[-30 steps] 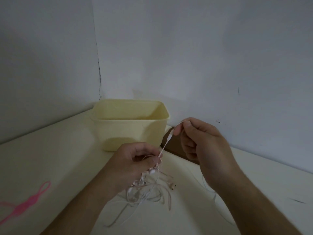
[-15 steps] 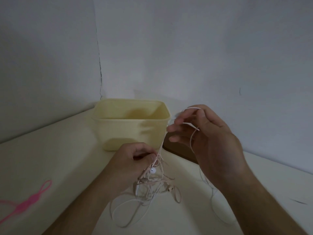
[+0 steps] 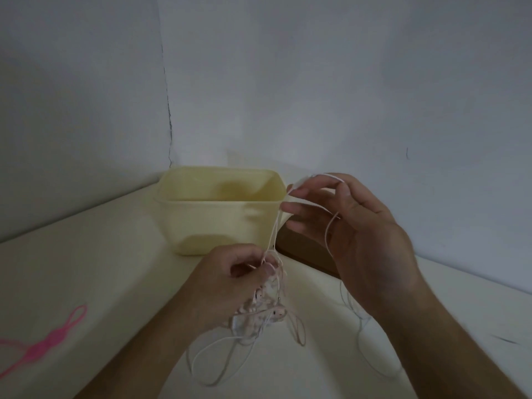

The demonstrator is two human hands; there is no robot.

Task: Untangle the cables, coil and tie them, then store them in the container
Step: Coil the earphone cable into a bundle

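A thin white-pink earphone cable (image 3: pixel 277 312) hangs as a tangle with earbuds just above the cream table. My left hand (image 3: pixel 230 280) grips the top of that tangle between thumb and fingers. A strand rises from there to my right hand (image 3: pixel 357 234), which is raised to the right with its fingers spread. There the cable loops over the fingers, and the thumb pinches it against the index finger by the small inline remote. More loose cable trails down onto the table under my right wrist. The pale yellow container (image 3: pixel 216 200) stands open just behind my hands.
A pink silicone cable tie (image 3: pixel 43 341) lies on the table (image 3: pixel 100 269) at the far left. A dark brown flat object (image 3: pixel 305 249) sits behind the container's right side, against the wall. Grey walls meet in a corner behind the container.
My right hand has risen, spread its fingers and taken a loop of cable around them. The tangle under my left hand has lifted slightly and hangs longer.
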